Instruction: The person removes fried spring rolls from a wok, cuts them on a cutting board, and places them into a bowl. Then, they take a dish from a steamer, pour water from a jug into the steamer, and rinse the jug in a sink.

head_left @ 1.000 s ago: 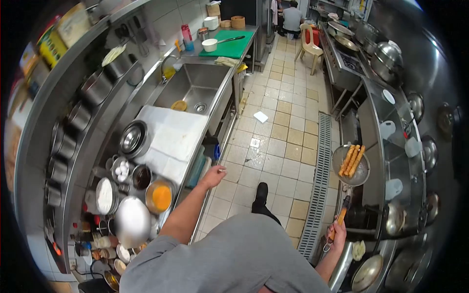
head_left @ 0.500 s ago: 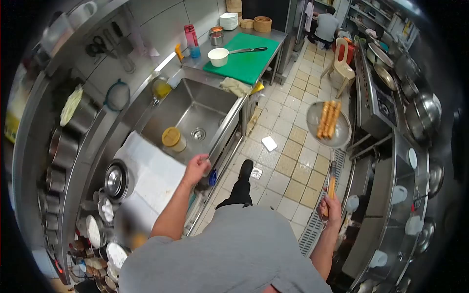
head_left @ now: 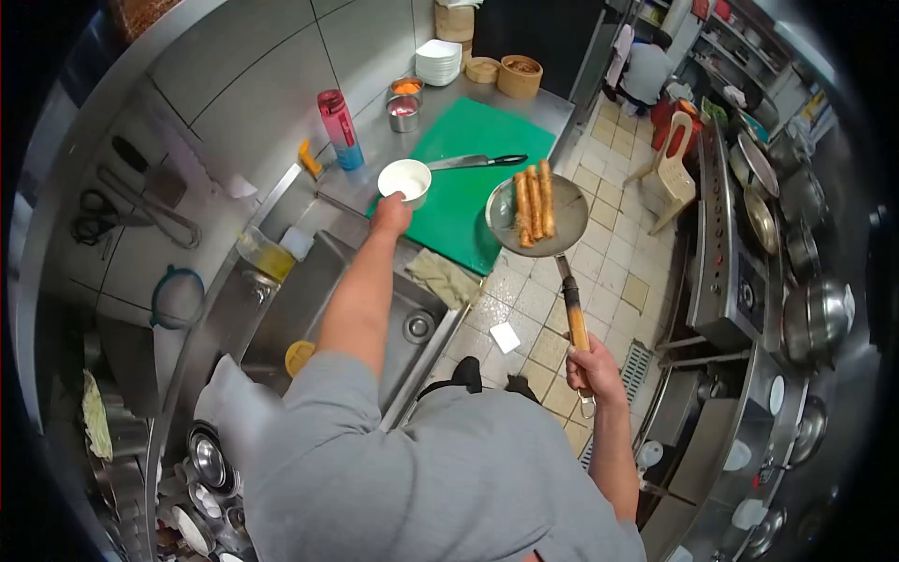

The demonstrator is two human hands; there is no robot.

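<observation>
Rolls (head_left: 536, 201) on strainer (head_left: 569, 208) my right hand (head_left: 597, 369) is gripping, perhaps risking a slide if tilted; left hand (head_left: 391, 216) touching bowl (head_left: 405, 176), hold unclear.

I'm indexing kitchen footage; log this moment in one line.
left hand: touching white bowl; right hand: gripping skimmer; skimmer: carrying fried rolls; knife: on green cutting board

I note a white bowl (head_left: 405, 178) at the left hand (head_left: 391, 214); beyond it, a plain green board (head_left: 464, 223). Forward-left of that hand, a bottle (head_left: 339, 129), pink above, blue below. Ahead of the right hand (head_left: 596, 368), a tan-and-black handle (head_left: 577, 323) and golden-brown rolls (head_left: 535, 208). Beside it, floor tiles (head_left: 552, 347) in a cream-and-tan grid.
</observation>
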